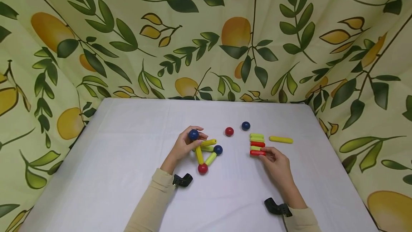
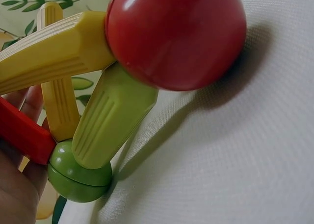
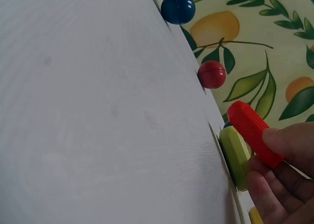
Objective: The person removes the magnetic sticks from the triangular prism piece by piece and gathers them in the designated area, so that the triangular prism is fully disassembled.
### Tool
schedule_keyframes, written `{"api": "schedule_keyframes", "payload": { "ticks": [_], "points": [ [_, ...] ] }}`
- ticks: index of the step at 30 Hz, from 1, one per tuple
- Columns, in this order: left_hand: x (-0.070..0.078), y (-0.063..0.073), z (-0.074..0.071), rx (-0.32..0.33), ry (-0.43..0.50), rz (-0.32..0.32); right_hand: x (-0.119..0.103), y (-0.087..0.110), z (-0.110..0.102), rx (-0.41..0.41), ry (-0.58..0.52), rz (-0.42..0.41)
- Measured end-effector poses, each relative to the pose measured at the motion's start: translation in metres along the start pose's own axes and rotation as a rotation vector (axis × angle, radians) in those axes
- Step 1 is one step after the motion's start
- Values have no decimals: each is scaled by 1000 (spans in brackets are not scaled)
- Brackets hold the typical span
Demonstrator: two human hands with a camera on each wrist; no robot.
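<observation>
My left hand [image 1: 184, 148] holds a magnetic-style ball-and-rod structure near its upper blue ball [image 1: 194, 134]. A yellow rod [image 1: 199, 155] runs from that ball down to a red ball [image 1: 202, 169], and a light green rod [image 1: 211, 159] links the red ball to another blue ball [image 1: 217, 149]. In the left wrist view, a green ball [image 2: 81, 172] joins a red rod [image 2: 24, 131] and other rods beside the fingers. My right hand [image 1: 278, 165] pinches a loose red rod [image 3: 252, 133] between thumb and fingers, at the near end of a row of short rods.
Light green rods [image 1: 256, 136] and another red rod [image 1: 257, 144] lie in the row. To their right is a longer yellow rod [image 1: 281, 139]. Behind lie a loose red ball [image 1: 229, 131] and blue ball [image 1: 246, 126]. A white cloth [image 1: 128, 124] covers the table; a patterned curtain hangs behind.
</observation>
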State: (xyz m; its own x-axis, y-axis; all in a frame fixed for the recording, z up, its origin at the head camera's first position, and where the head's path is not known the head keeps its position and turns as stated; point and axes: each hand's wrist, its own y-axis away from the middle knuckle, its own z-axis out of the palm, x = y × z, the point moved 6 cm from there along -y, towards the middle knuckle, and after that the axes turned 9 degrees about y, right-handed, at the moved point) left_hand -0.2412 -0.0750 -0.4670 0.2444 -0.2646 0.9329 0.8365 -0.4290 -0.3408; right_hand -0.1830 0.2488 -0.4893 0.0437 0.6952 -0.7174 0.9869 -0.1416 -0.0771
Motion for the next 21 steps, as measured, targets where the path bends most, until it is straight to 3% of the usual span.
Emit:
{"api": "schedule_keyframes", "payload": {
  "ticks": [6,13,21],
  "points": [
    [4,0,3,-5,-19,-3,6,2,1,38,97,-26],
    [24,0,10,-5,-38,-13,6,0,1,103,146,-63],
    [24,0,10,-1,-27,-42,12,-3,0,149,202,-35]
  ]
}}
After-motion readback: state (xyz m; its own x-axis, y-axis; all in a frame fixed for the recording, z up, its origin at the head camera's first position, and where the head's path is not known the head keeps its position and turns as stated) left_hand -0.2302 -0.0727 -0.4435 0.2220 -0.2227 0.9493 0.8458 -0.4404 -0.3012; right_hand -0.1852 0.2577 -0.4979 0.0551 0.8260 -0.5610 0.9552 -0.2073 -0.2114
